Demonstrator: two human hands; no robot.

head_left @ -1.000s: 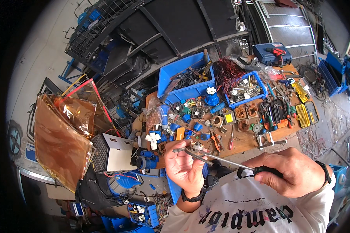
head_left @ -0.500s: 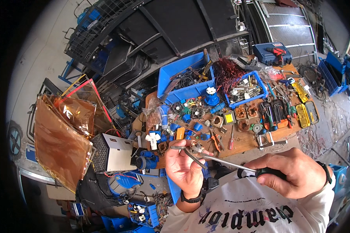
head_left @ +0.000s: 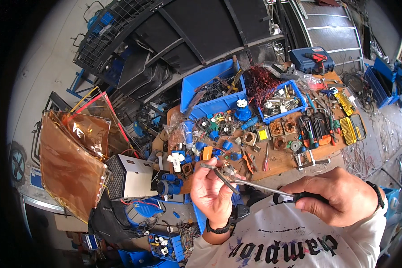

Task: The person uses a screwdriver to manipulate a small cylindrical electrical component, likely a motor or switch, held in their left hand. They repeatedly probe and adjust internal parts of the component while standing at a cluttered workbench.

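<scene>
Cluttered workbench (head_left: 295,167), small grey metal part (head_left: 229,169), screwdriver (head_left: 272,192)

Floor: pale concrete (head_left: 44,67), at 10 o'clock.
Furniture: cluttered wooden workbench (head_left: 281,163), centre; black wire rack (head_left: 116,27), 11 o'clock.
Light: daylight.

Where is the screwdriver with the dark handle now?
In the head view, the screwdriver is low and right of centre: the right hand grips its handle, and its tip reaches the small metal part held by the left hand.
</scene>
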